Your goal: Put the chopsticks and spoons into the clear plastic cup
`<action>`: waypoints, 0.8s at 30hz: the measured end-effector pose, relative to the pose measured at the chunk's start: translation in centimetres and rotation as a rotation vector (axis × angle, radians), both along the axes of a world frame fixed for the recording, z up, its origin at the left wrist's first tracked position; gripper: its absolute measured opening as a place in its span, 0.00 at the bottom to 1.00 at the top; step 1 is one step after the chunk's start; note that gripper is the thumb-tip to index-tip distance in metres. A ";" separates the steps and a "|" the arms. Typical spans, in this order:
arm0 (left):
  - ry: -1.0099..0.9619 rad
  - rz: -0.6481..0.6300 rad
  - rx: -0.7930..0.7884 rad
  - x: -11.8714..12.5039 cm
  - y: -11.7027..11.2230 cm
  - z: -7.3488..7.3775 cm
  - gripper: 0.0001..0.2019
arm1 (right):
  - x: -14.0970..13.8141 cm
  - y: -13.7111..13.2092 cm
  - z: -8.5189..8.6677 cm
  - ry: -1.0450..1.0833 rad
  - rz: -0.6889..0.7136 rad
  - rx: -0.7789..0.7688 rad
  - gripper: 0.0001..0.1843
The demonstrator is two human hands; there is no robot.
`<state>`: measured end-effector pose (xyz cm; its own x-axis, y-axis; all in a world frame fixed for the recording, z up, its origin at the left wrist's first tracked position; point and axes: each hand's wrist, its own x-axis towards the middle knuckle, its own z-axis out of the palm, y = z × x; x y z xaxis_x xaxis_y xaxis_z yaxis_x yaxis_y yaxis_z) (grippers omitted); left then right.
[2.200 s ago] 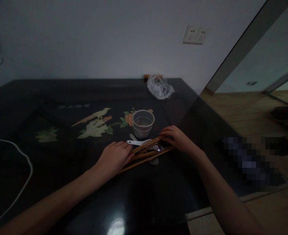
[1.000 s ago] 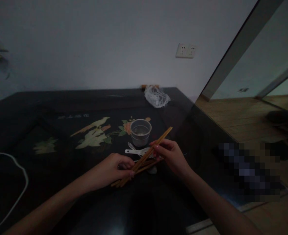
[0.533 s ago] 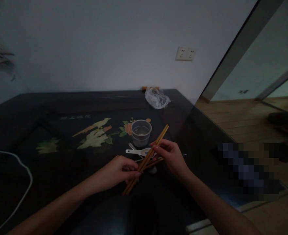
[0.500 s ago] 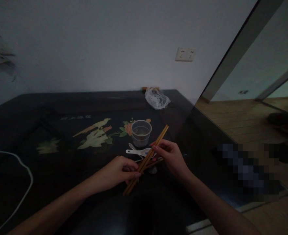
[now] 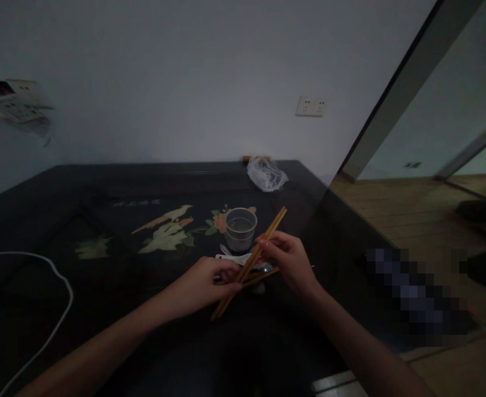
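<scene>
From where I stand, the chopsticks (image 5: 250, 263) look like plain wood, smooth, with a faint sheen; the white spoon (image 5: 238, 258) is smooth, of ceramic or plastic, I cannot tell which; the bowl of the other spoon (image 5: 265, 269) shines like polished metal; the grey cup (image 5: 240, 240) has smooth walls, its material not certain to me; the bag (image 5: 266, 175) is thin, crinkled, transparent plastic; the black table (image 5: 185, 342) is glossy; the wall (image 5: 176, 82) is matt; the floor (image 5: 385, 207) appears as wooden boards; the cable (image 5: 69, 292) has a smooth, plastic-like cover.

The chopsticks (image 5: 245, 268) partly hide the white spoon (image 5: 235, 258) behind them.
</scene>
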<state>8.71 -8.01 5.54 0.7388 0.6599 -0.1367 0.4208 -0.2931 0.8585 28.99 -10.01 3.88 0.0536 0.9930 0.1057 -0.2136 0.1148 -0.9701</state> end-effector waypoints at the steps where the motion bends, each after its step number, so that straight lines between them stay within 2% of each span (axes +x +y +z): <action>1: -0.034 0.015 0.042 0.3 0.1 0.8 0.09 | 0.1 0.2 0.8 -0.024 -0.007 0.030 0.12; 8: -0.238 0.172 0.347 2.4 2.8 6.1 0.08 | 0.2 2.4 8.7 -0.315 -0.037 0.393 0.10; 12: -0.347 0.297 0.509 3.1 5.0 7.7 0.09 | -0.3 4.9 11.4 -0.360 -0.077 0.543 0.08; 14: -0.394 0.363 0.520 3.5 6.1 7.8 0.10 | -0.5 6.3 11.9 -0.383 -0.104 0.575 0.08; 17: -0.459 0.411 0.453 4.3 7.8 7.0 0.11 | -0.8 8.2 11.7 -0.452 -0.121 0.595 0.08; 20: -0.457 0.422 0.408 4.9 9.1 5.6 0.11 | -0.6 10.1 10.7 -0.509 -0.098 0.579 0.08; 24: -0.377 0.387 0.466 4.9 10.5 4.1 0.10 | 0.0 12.0 8.8 -0.484 -0.065 0.487 0.10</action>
<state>13.60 2.48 9.63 0.3809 0.8119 0.4423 0.2682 -0.5549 0.7875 29.00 1.94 12.64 -0.0548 0.8226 0.5660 0.2529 0.5598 -0.7891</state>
